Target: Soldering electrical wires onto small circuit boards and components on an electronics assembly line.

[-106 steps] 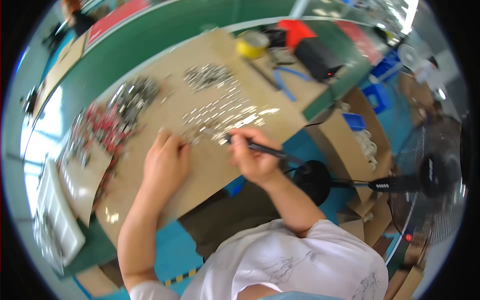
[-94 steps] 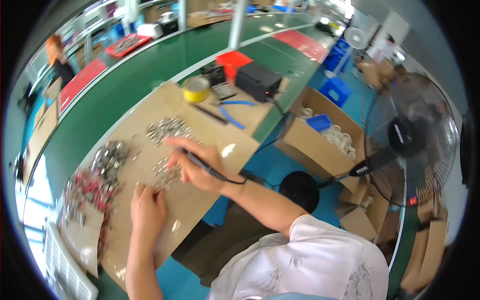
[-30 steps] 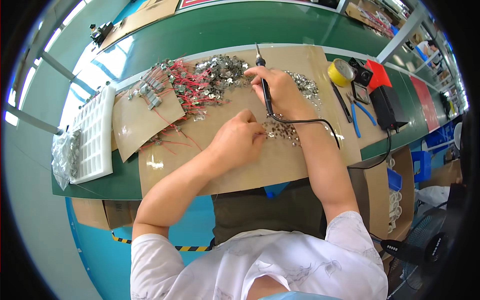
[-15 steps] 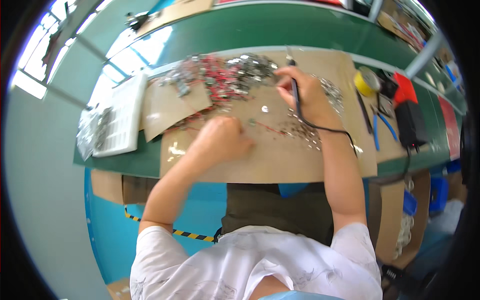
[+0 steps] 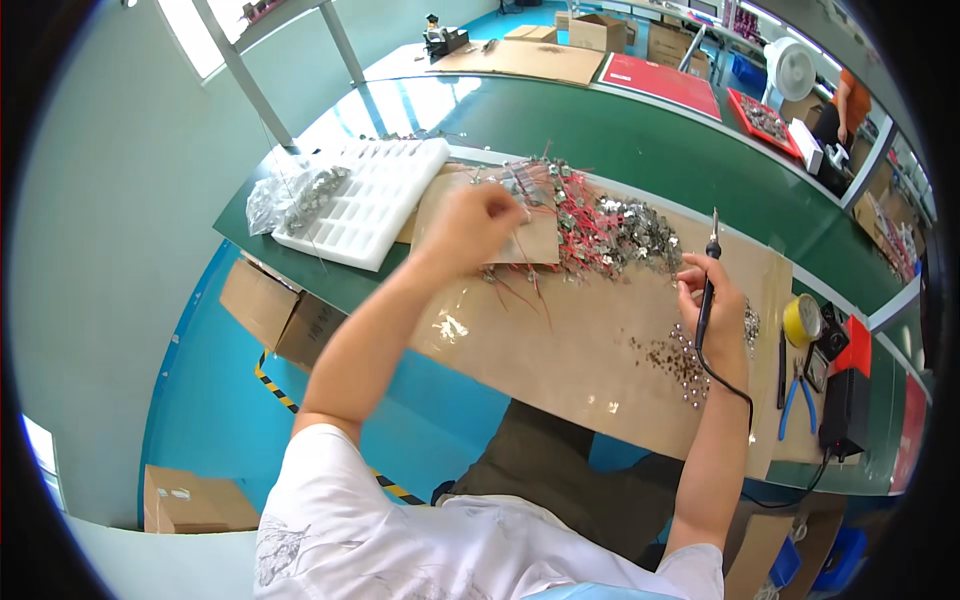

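Note:
My right hand (image 5: 718, 310) grips a black soldering iron (image 5: 708, 285) with its tip pointing up, its cord trailing back along my forearm. Just below that hand lie several small metal parts (image 5: 680, 362) in rows on the brown cardboard sheet (image 5: 600, 345). My left hand (image 5: 472, 222) reaches to the far left of the sheet, fingers pinched at thin red wires (image 5: 520, 285) that trail from a heap of red-wired metal pieces (image 5: 600, 220).
A white foam tray (image 5: 365, 200) and a clear bag of metal parts (image 5: 290, 195) sit at the left on the green bench (image 5: 640, 140). A yellow tape roll (image 5: 800, 318), blue-handled pliers (image 5: 795, 395) and a black soldering station (image 5: 848, 410) stand at the right. Cardboard boxes lie under the bench.
My left hand has moved away from the middle of the sheet toward the wire heap at the left. My right hand keeps hold of the soldering iron. The head has turned left.

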Action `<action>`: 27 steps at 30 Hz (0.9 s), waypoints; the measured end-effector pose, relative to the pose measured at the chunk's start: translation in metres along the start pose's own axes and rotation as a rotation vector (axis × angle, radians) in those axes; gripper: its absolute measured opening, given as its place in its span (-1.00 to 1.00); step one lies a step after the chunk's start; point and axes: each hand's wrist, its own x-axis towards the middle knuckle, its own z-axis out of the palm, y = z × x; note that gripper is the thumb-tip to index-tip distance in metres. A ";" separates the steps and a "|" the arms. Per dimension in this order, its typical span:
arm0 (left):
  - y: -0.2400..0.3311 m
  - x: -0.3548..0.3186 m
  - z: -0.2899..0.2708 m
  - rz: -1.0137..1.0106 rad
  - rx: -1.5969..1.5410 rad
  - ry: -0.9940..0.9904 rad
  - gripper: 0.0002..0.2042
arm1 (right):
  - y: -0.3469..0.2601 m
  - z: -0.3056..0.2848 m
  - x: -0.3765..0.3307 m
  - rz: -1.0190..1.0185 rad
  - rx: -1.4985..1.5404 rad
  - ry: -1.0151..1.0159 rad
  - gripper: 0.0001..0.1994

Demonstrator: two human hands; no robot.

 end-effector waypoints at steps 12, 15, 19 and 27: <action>-0.197 0.172 -0.117 -0.404 -0.020 0.359 -0.80 | -0.012 0.014 -0.003 0.011 0.017 -0.110 -0.62; -0.197 0.175 -0.096 -0.409 -0.063 0.350 -0.75 | -0.016 0.012 -0.005 -0.007 -0.024 -0.134 -0.63; -0.187 0.158 -0.091 -0.374 -0.040 0.379 -0.68 | -0.022 0.010 -0.004 0.006 -0.024 -0.142 -0.64; -0.195 0.089 -0.178 -0.283 0.542 0.465 -0.56 | -0.034 0.014 -0.005 -0.093 -0.140 -0.230 -0.63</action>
